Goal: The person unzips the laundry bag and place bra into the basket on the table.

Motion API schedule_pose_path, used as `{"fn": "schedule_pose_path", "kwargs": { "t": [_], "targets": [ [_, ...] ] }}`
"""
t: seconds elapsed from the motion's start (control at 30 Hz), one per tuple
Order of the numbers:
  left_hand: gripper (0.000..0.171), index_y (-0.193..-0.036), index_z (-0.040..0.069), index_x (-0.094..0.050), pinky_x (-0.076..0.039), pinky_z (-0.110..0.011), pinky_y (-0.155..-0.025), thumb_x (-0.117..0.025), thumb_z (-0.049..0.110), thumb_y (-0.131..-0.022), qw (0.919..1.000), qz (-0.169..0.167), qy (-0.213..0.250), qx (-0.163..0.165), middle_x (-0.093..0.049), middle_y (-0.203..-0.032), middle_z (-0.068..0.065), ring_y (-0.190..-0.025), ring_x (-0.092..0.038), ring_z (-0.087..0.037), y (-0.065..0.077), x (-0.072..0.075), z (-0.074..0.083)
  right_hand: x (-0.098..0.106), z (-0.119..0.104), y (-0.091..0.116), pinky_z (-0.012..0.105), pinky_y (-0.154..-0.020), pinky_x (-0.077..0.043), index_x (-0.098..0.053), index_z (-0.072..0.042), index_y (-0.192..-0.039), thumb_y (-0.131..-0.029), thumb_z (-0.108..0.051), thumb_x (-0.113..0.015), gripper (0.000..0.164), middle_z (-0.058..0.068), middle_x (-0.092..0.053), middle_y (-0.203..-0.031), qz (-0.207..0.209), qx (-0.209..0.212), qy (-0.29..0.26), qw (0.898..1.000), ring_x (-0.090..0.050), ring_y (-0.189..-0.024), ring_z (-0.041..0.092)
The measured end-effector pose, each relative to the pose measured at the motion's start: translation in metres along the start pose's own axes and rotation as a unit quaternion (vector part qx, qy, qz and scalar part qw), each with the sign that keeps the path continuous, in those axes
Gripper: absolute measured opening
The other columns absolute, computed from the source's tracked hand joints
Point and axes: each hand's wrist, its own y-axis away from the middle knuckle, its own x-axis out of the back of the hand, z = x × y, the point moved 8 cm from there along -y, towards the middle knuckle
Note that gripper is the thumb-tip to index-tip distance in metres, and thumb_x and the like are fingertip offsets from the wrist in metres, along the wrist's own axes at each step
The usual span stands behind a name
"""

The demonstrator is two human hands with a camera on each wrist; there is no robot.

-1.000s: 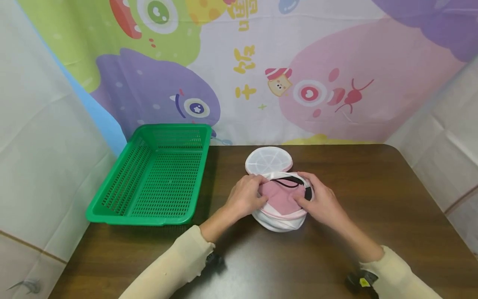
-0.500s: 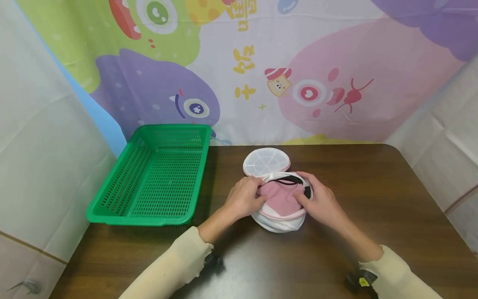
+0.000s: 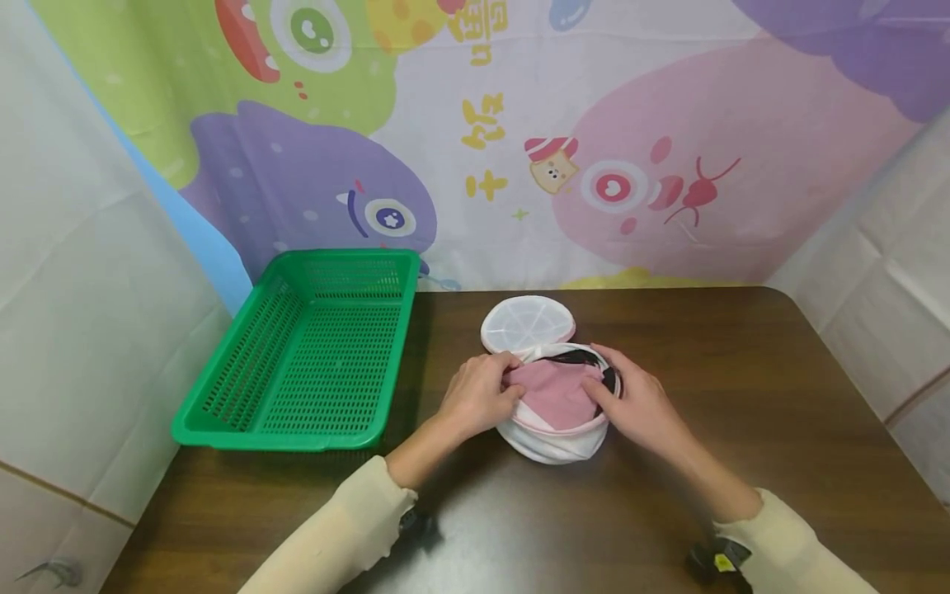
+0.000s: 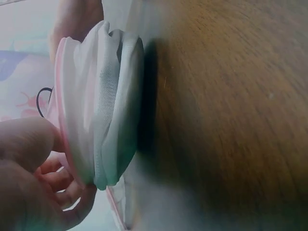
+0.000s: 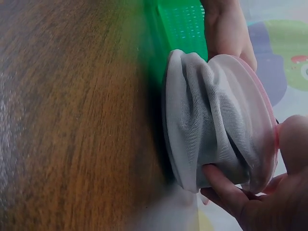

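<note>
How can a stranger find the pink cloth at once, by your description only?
On the brown table, right of the green basket, is a round white bag, its lid open. In the bag's mouth, between the left hand and the right hand, is the cloth: plain pink, unlike the white bag and black material beside it.

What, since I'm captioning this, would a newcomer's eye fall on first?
Probably the green basket, large and bright on the left of the table. Next, the white mesh bag right of it, gripped by the left hand and right hand, a round lid behind it. The cartoon backdrop spreads beyond.
</note>
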Motion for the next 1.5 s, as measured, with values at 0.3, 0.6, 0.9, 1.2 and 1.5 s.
{"fn": "schedule_pose_path", "kwargs": {
  "t": [0.3, 0.6, 0.9, 1.2, 1.5],
  "targets": [
    [0.016, -0.114, 0.01, -0.081, -0.044, -0.031, -0.069, -0.082, 0.015, -0.099, 0.9987, 0.038, 0.021, 0.026, -0.075, -0.089, -0.005, -0.081, -0.061, -0.02, 0.006, 0.014, 0.004, -0.001, -0.003, 0.0, 0.067, -0.117, -0.052, -0.056, -0.006, -0.163, -0.092, -0.011, -0.07, 0.072, 0.027, -0.065, -0.16, -0.01, 0.008, 0.021, 1.0, -0.066, -0.143, 0.051],
    [0.03, -0.126, 0.005, -0.08, -0.054, -0.037, -0.077, -0.082, 0.018, -0.099, 0.9995, 0.016, 0.018, 0.021, -0.081, -0.106, -0.011, -0.091, -0.069, -0.024, 0.007, 0.011, 0.0, -0.001, -0.007, 0.002, 0.07, -0.123, -0.048, -0.058, -0.004, -0.161, -0.091, -0.01, -0.069, 0.07, 0.027, -0.064, -0.162, -0.008, 0.018, 0.013, 1.0, -0.061, -0.149, 0.053],
    [0.023, -0.116, 0.008, -0.082, -0.052, -0.037, -0.075, -0.085, 0.024, -0.1, 0.9988, 0.025, 0.039, 0.018, -0.079, -0.095, -0.006, -0.087, -0.067, -0.022, 0.005, 0.012, -0.004, -0.001, -0.007, 0.002, 0.071, -0.125, -0.046, -0.057, 0.0, -0.16, -0.09, -0.004, -0.066, 0.071, 0.029, -0.063, -0.161, -0.007, 0.023, 0.017, 1.0, -0.059, -0.15, 0.055],
    [0.027, -0.118, 0.011, -0.082, -0.054, -0.039, -0.08, -0.084, 0.03, -0.099, 0.9918, 0.109, 0.067, 0.003, -0.081, -0.105, -0.006, -0.089, -0.066, -0.02, 0.0, 0.009, -0.027, -0.001, -0.004, 0.001, 0.073, -0.126, -0.045, -0.052, 0.007, -0.161, -0.093, -0.005, -0.067, 0.071, 0.033, -0.06, -0.162, -0.022, 0.006, 0.018, 1.0, -0.058, -0.15, 0.057],
    [0.02, -0.114, 0.003, -0.081, -0.055, -0.035, -0.081, -0.08, 0.017, -0.099, 0.986, 0.131, 0.085, 0.057, -0.082, -0.099, -0.013, -0.089, -0.07, -0.025, 0.01, 0.034, -0.005, -0.001, -0.003, 0.003, 0.072, -0.127, -0.045, -0.052, 0.005, -0.162, -0.093, -0.006, -0.065, 0.072, 0.033, -0.059, -0.163, -0.019, -0.001, 0.012, 1.0, -0.056, -0.152, 0.056]
  ]
}}
